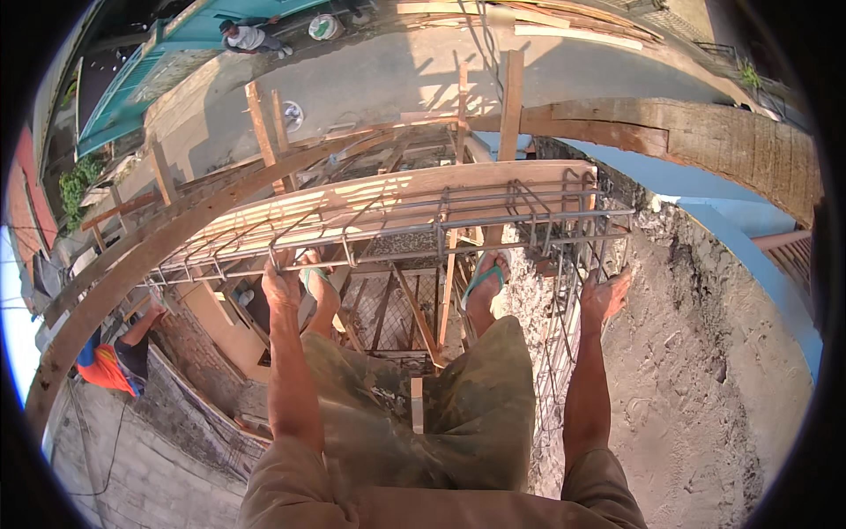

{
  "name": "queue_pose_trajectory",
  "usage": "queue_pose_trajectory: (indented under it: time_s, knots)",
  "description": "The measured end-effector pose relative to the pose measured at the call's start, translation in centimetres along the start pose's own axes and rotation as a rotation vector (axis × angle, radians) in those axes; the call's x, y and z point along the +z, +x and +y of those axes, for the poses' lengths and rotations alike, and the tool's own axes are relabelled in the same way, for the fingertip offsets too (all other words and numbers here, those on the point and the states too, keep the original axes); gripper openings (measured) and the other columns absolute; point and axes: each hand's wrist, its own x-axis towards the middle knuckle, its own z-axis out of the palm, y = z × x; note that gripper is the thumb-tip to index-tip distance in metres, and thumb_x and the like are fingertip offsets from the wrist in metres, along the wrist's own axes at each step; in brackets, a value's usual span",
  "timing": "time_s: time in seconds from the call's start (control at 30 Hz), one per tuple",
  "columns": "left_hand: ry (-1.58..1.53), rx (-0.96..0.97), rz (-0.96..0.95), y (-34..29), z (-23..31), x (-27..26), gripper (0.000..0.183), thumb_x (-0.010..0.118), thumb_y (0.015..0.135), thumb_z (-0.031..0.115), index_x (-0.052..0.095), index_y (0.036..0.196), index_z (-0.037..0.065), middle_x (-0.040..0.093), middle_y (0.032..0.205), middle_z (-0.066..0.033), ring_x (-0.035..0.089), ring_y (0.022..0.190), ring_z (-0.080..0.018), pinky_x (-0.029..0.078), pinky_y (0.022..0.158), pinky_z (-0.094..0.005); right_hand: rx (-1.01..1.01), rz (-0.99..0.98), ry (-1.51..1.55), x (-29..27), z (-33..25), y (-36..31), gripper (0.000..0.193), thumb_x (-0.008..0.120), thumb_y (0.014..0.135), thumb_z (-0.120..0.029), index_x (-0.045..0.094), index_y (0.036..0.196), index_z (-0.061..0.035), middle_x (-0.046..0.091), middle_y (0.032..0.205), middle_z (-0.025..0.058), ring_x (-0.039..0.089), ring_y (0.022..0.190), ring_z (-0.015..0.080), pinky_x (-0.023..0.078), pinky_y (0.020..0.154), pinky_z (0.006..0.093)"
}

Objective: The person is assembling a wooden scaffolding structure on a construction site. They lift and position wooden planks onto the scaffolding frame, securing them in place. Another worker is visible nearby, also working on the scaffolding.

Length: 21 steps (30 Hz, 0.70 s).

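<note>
A long cage of steel rebar (397, 231) with bent stirrups lies across in front of me, along a wooden form board (493, 175). My left hand (281, 287) is closed around the cage's near lower bar, left of the middle. By the cage's right end, my right hand (604, 295) is closed at a thin steel bar; its grip is partly hidden. Upright rebars (560, 309) stand just left of that hand. My feet in green flip-flops, the right foot (485, 286) on the right, stand below the cage.
A person in an orange and blue top (110, 363) reaches toward the cage's left end. Curving timber beams (696, 141) and wooden posts (511, 106) rise beyond it. Rough concrete (687, 353) lies right. Open framing drops away between my feet. Another person (251, 37) sits below on the street.
</note>
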Motion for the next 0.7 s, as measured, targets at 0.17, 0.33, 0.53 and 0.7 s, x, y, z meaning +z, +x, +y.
queue_pose_trajectory:
  time_s: [0.17, 0.33, 0.53, 0.7]
  knots:
    - [0.787, 0.924, 0.286, -7.0, 3.0, 4.7, 0.072, 0.078, 0.082, 0.02, 0.04, 0.137, -0.006, 0.045, 0.136, -0.0231, 0.045, 0.125, -0.0328, 0.032, 0.11, -0.0462, 0.02, 0.051, 0.086, -2.5, -2.1, -0.4, 0.09, 0.076, 0.074, -0.037, 0.032, 0.147, -0.0075, 0.05, 0.127, 0.0181, 0.047, 0.122, 0.0338, 0.034, 0.101, 0.0507]
    - [1.671, 1.099, -0.392, -14.4, 2.4, 14.5, 0.103, 0.084, 0.067, 0.032, 0.028, 0.15, 0.006, 0.041, 0.144, -0.0227, 0.038, 0.135, -0.0364, 0.017, 0.117, -0.0507, 0.038, 0.003, 0.135, -3.5, -2.5, -0.1, 0.093, 0.079, 0.072, -0.037, 0.032, 0.146, -0.0082, 0.051, 0.116, 0.0171, 0.049, 0.115, 0.0327, 0.033, 0.098, 0.0482]
    - [2.029, 0.954, -0.776, -14.3, -3.3, 20.5, 0.102, 0.086, 0.061, 0.036, 0.033, 0.144, 0.013, 0.055, 0.124, -0.0207, 0.057, 0.114, -0.0373, 0.049, 0.092, -0.0479, 0.037, -0.063, 0.23, -4.6, -2.2, -0.1, 0.091, 0.08, 0.07, -0.034, 0.035, 0.144, -0.0105, 0.052, 0.119, 0.0163, 0.049, 0.115, 0.0321, 0.033, 0.097, 0.0498]
    - [2.149, 0.988, -0.875, -13.0, -3.2, 20.8, 0.053, 0.077, 0.069, 0.021, 0.047, 0.109, 0.003, 0.065, 0.08, -0.0186, 0.066, 0.075, -0.0406, 0.053, 0.066, -0.0488, 0.006, -0.12, 0.449, -6.6, -1.2, 0.0, 0.092, 0.078, 0.067, -0.028, 0.032, 0.144, -0.0079, 0.049, 0.119, 0.0201, 0.047, 0.115, 0.0362, 0.03, 0.099, 0.0525]
